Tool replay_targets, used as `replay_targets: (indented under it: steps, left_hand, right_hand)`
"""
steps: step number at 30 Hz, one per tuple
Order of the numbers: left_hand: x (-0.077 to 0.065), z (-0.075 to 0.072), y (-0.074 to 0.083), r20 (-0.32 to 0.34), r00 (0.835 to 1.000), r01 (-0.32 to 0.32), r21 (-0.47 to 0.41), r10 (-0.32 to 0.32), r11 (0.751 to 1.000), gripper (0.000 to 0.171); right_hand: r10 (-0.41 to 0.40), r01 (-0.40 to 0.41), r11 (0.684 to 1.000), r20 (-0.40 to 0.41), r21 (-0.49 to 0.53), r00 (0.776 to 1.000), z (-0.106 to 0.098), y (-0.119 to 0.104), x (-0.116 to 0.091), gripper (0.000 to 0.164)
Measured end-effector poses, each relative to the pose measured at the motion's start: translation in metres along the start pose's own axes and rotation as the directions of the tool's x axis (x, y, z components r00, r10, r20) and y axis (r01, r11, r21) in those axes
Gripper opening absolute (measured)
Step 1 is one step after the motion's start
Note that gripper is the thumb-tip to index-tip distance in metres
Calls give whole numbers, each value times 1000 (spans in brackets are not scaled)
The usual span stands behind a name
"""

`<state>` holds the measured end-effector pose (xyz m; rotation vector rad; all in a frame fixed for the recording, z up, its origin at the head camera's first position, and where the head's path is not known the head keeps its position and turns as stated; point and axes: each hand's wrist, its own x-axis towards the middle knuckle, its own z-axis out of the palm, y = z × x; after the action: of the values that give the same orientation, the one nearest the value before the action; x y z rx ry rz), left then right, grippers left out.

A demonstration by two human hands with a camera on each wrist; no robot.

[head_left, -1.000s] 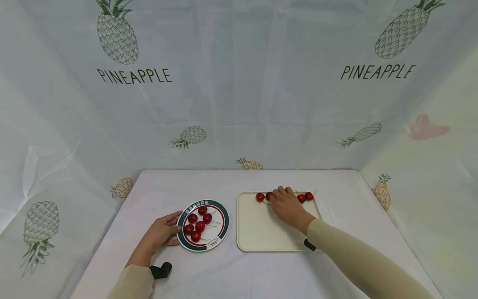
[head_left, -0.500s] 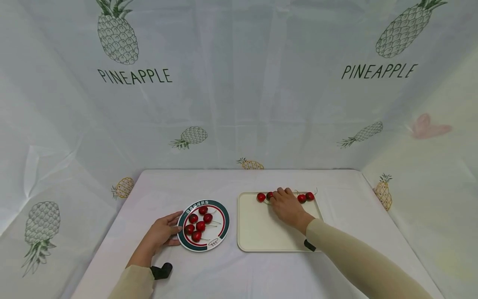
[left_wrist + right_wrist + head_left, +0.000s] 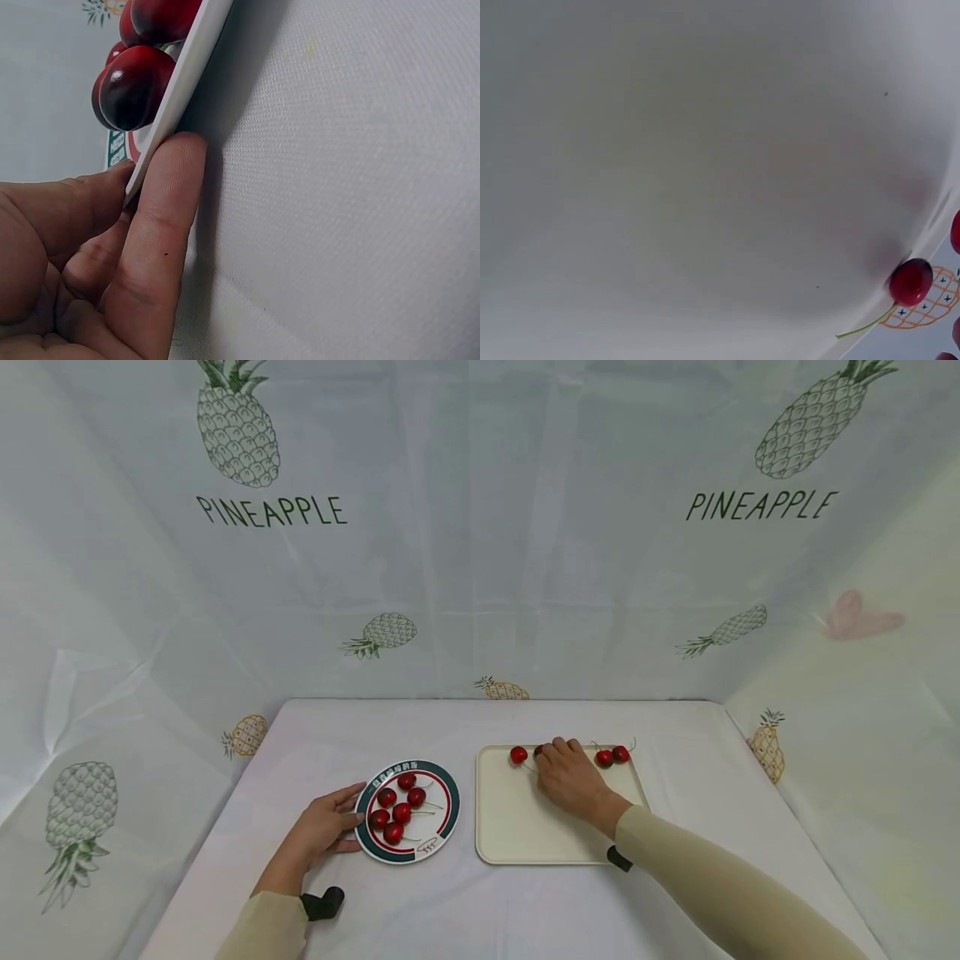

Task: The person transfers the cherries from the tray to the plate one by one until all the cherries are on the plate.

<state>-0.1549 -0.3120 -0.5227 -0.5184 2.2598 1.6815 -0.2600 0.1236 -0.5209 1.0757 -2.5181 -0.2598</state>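
Observation:
My left hand [image 3: 324, 824] pinches the left rim of a round plate [image 3: 450, 793] with a dark green border. In the left wrist view the thumb lies over the plate's edge and a finger sits against its underside. Several red cherries [image 3: 402, 813] with stems lie on the plate. My right hand [image 3: 572, 781] reaches over the far edge of a cream rectangular tray [image 3: 513, 827], fingers bent down. A dark cherry [image 3: 538, 750] shows right at its fingertips, partly covered; I cannot tell whether they grip it. The right wrist view catches only fingertips at its edge.
To the left of the right hand a bright cherry [image 3: 518, 756] lies in the tray. Two more cherries [image 3: 612, 756] lie together in the far right corner. White cloth covers the table [image 3: 420, 910], and a pineapple-print curtain [image 3: 480, 568] rises behind it.
My right hand has shifted slightly left and covers more of the dark cherry. The bright cherry beside it has moved a little left. The left hand and plate stay in place.

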Motion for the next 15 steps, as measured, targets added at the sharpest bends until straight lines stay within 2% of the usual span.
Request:
replay_targets:
  steps: [5, 15]
  left_hand:
    - [0, -1, 0, 12, 1000, 1, -5, -1, 1000, 63]
    - [0, -1, 0, 8, 1000, -1, -8, 1, 1000, 63]
  right_hand:
    - [-7, 8, 1000, -59, 28, 998, -3, -6, 3, 14]
    - [-26, 32, 997, -98, 64, 995, -8, -19, 10, 16]
